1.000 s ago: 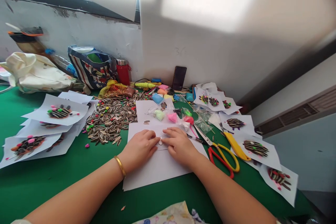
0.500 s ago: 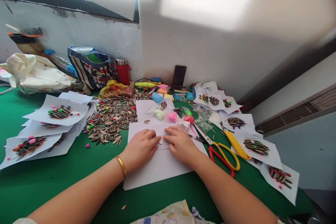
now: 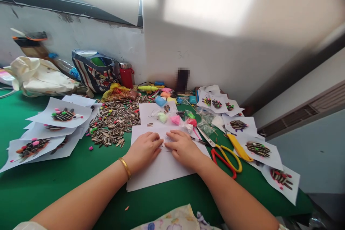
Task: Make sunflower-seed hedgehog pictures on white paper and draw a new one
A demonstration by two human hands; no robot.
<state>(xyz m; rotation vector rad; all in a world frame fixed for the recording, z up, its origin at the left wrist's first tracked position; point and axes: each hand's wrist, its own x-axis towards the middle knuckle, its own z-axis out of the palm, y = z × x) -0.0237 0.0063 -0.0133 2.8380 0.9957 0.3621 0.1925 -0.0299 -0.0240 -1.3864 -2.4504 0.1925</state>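
Observation:
My left hand (image 3: pixel 145 151), with a gold bangle (image 3: pixel 124 168) on its wrist, rests on white paper (image 3: pixel 151 178), fingers slightly bent and not closed round anything. Opposite it, my right hand (image 3: pixel 185 149) lies on the paper with fingers stretched out toward the left one. A small whitish piece (image 3: pixel 163 144), perhaps clay, shows between the fingertips of both hands; fingers partly hide it. Faint lines on the paper by the right fingertips are hard to make out. Two sunflower seeds (image 3: pixel 150 125) lie just beyond my left hand.
A heap of sunflower seeds (image 3: pixel 113 124) spreads to the left. Scissors (image 3: pixel 225 154), a yellow cutter (image 3: pixel 239 147) and a black pen (image 3: pixel 199 140) lie right. Bagged clay (image 3: pixel 175 119) sits ahead. Seed-decorated sheets (image 3: pixel 64 122) stand at left, with more sheets (image 3: pixel 258 150) at right.
The whole view has shifted slightly. Both hands stay at the same place on the paper, and the whitish piece between them is a little more covered by the right fingers.

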